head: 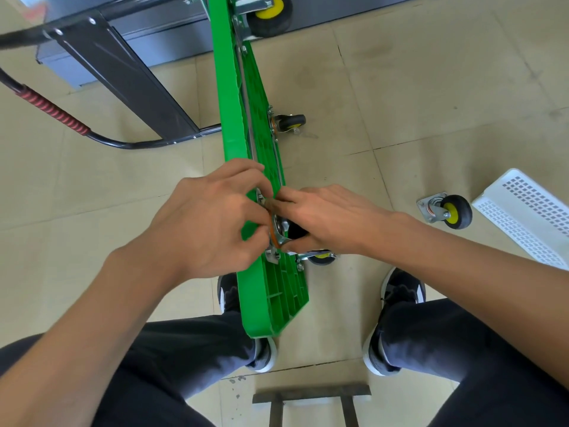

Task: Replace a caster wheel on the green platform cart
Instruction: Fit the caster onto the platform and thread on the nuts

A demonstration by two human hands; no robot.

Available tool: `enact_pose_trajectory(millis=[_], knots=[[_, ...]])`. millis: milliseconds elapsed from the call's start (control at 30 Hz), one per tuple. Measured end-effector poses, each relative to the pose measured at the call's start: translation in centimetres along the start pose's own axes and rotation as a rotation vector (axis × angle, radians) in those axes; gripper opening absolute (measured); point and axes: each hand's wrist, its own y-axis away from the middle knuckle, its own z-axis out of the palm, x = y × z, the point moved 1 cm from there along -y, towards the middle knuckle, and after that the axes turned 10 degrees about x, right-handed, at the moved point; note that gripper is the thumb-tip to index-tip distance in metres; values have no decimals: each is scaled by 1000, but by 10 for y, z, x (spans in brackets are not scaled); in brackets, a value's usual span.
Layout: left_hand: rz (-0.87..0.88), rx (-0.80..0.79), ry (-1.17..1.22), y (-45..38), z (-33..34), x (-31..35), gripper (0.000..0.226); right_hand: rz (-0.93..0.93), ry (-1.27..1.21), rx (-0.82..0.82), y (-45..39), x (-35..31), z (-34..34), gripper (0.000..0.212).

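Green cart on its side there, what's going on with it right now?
A person has the green platform cart stood on edge between their feet. Both hands work at a caster on its underside: the right hand grips the wheel while the left hand pinches at its mounting plate. A loose caster lies on the floor beside a white tray.

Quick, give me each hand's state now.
Left hand: fingers pinch at the caster mounting plate on the green cart.
Right hand: grips the caster being fitted.
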Motion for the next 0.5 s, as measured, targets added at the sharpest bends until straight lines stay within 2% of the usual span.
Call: enact_pose_trajectory(millis=[333,500], knots=[[4,-22,-14,1,1,1,36,26,14,-10,-2,-1,-3,70],[13,-45,-21,0,2,0,35,30,20,-9,-2,-1,-2,64]])
